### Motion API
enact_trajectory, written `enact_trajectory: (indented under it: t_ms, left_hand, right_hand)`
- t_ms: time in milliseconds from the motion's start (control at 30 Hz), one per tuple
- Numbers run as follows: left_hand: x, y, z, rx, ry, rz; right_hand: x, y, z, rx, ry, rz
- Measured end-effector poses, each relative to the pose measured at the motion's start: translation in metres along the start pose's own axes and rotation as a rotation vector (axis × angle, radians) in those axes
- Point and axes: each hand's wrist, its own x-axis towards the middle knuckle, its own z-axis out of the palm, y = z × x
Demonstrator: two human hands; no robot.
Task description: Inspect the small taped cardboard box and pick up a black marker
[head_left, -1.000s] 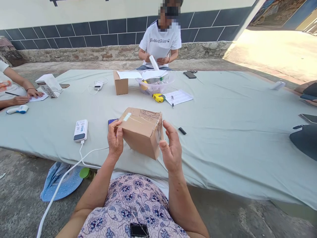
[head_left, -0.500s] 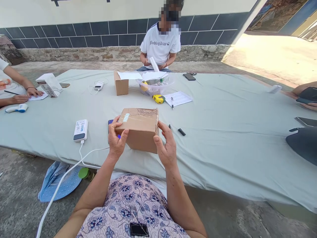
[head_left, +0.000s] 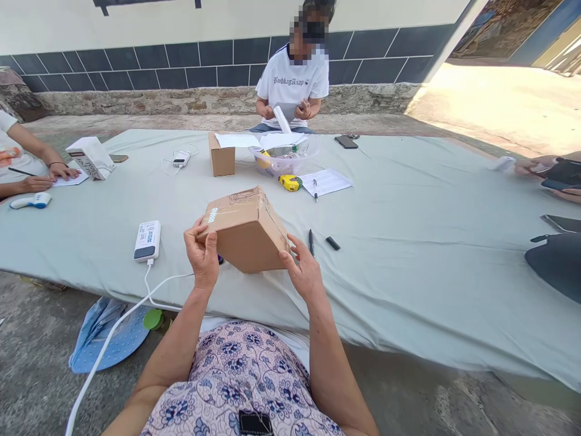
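Note:
A brown cardboard box is held tilted between my two hands, close to the table's near edge. Dark scribbled lines and a small patterned sticker mark its upper face. My left hand grips the left side, thumb on the near face. At the lower right corner, my right hand is closed on the box with thumb and fingers. Just beyond my right hand lie a black marker and its black cap. A dark object, mostly hidden, lies under the box beside my left hand.
A white power bank with a cable lies left. Farther back are a small carton, a plastic basin, a yellow tape measure and a written sheet. People sit across and at both sides of the cloth-covered table.
The box has been turned and tipped, its right corner now lower, and the marker shows more fully. My left hand moved slightly left. The person opposite has raised a sheet.

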Motion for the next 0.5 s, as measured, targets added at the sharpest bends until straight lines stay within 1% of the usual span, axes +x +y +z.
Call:
enact_trajectory:
  t_ms: [100, 200, 233, 300, 400, 500]
  left_hand:
    - [0.001, -0.003, -0.001, -0.02, 0.032, -0.033]
    - [0.001, -0.005, -0.001, -0.044, 0.051, -0.055]
    - [0.001, -0.006, -0.001, -0.056, 0.056, -0.061]
    - [0.0, -0.008, -0.002, -0.08, 0.057, -0.095]
    - [0.0, -0.01, -0.004, -0.11, 0.042, -0.217]
    - [0.001, -0.009, -0.005, -0.144, 0.03, -0.339]
  right_hand:
    - [-0.001, -0.002, -0.001, -0.073, -0.041, 0.115]
    - [-0.002, -0.004, -0.001, -0.075, -0.078, 0.143]
    - [-0.002, -0.005, -0.001, -0.059, -0.066, 0.137]
    - [-0.003, -0.006, -0.002, -0.011, -0.001, 0.122]
    - [-0.005, -0.006, -0.005, 0.076, 0.121, 0.099]
    - [-0.006, -0.007, -0.011, 0.162, 0.166, 0.061]
